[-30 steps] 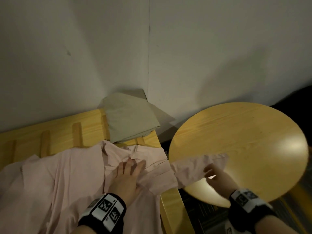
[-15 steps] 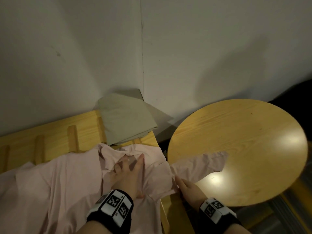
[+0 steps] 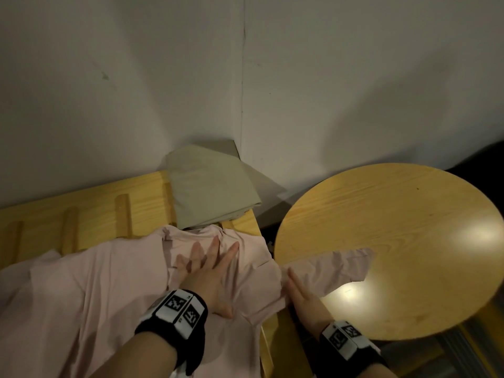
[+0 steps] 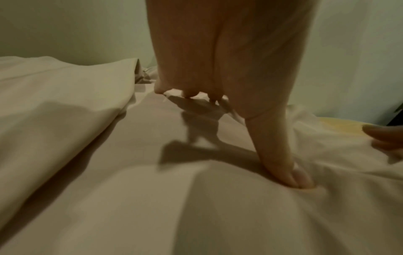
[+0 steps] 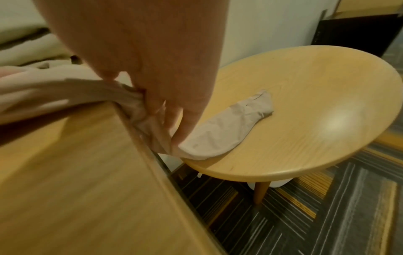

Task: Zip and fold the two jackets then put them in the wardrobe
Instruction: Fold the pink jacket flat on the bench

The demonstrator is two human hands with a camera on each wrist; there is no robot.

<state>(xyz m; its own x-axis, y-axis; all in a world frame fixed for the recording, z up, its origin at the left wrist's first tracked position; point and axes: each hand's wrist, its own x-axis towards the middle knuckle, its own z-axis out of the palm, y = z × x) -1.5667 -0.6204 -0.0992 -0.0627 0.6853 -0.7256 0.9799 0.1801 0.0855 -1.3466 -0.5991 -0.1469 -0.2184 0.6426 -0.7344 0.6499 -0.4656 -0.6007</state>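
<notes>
1. Wooden slatted worktop (image 3: 90, 214) at lower left carries the pink jacket (image 3: 81, 296).
2. Left hand (image 3: 210, 274) presses it, fingers spread.
3. Right hand (image 3: 302, 301) pinches its sleeve (image 3: 332, 266) at the round table (image 3: 409, 227).
4. Folded green jacket (image 3: 210, 189) sits above.

wooden bench (image 3: 90, 214): pink jacket (image 3: 95, 296), folded beige jacket (image 3: 210, 186) | round table (image 3: 409, 227): pink sleeve (image 3: 332, 266)
</notes>
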